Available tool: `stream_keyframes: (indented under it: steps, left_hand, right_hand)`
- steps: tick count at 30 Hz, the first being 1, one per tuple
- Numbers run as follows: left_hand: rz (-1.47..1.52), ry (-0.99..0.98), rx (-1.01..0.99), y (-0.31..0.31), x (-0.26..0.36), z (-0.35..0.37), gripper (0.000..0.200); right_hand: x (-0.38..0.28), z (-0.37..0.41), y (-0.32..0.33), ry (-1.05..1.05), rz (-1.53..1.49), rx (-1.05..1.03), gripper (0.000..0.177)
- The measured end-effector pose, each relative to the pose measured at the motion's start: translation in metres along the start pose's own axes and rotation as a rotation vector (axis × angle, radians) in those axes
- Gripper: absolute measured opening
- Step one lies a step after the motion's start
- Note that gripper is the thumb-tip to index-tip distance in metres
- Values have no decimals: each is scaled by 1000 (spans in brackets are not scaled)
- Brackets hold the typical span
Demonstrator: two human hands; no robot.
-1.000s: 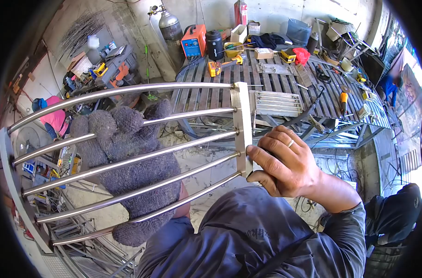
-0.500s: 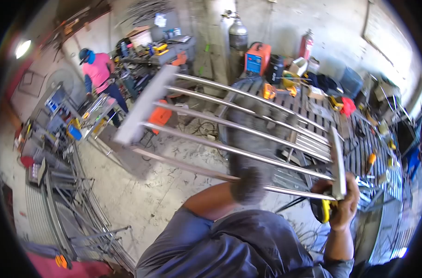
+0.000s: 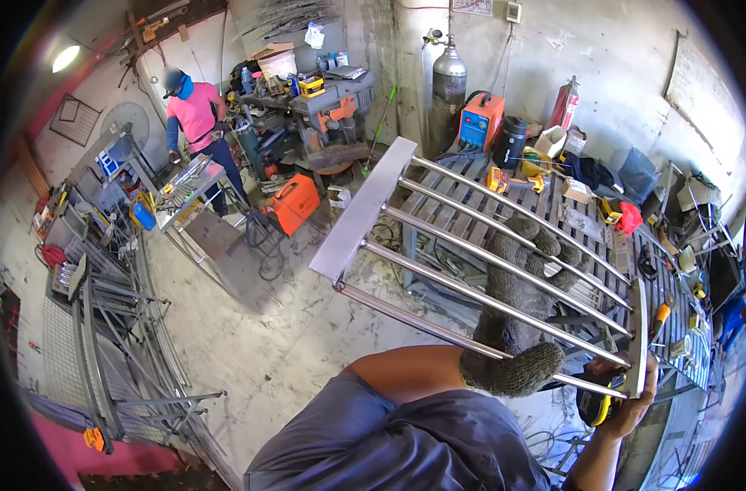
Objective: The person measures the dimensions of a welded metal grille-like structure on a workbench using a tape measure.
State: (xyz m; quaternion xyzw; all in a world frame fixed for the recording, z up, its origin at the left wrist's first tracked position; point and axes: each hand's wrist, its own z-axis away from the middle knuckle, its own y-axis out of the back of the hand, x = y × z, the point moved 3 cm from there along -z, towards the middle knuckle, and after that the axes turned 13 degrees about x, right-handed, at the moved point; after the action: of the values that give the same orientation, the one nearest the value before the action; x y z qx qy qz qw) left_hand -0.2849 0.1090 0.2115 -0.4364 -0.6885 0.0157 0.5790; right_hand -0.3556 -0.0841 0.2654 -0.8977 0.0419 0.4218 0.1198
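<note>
A metal frame [image 3: 481, 260] of several parallel round bars between two flat end pieces is held tilted in front of me. My left hand [image 3: 513, 315], in a grey knit glove, reaches under and behind the bars, its thumb over the nearest one and its fingers showing between the others. My bare right hand [image 3: 637, 403] grips the narrow end piece at the right. Beside its palm, under that end, is a yellow-and-black tool [image 3: 595, 404], partly hidden by the frame.
Behind the frame stands a slatted metal table [image 3: 459, 192] bearing an orange welding machine [image 3: 481, 121] and a yellow drill [image 3: 513, 180]. A gas cylinder [image 3: 450, 78] is by the wall. A person in pink [image 3: 196, 119] works at the left. Metal stands [image 3: 111, 352] lie at lower left.
My view has swung a little to the left and steadied. The frame's wide end has moved right and slightly lower; both hands stay on the frame.
</note>
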Motion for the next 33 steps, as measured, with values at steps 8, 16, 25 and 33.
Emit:
stream_keyframes:
  steps: [8, 16, 25, 33]
  left_hand:
    - [-31, 65, -110, -11, -13, 13, 41]
    - [-34, 71, -87, -15, -11, 11, 41]
    - [-35, 18, 10, -13, 3, 7, 42]
    - [-27, -46, 145, -12, 17, 3, 42]
  right_hand:
    - [-9, 19, 26, 191, 176, 129, 80]
    - [-3, 15, 16, 208, 186, 114, 98]
    - [7, 17, 20, 176, 168, 147, 106]
    - [5, 29, 47, 210, 137, 193, 115]
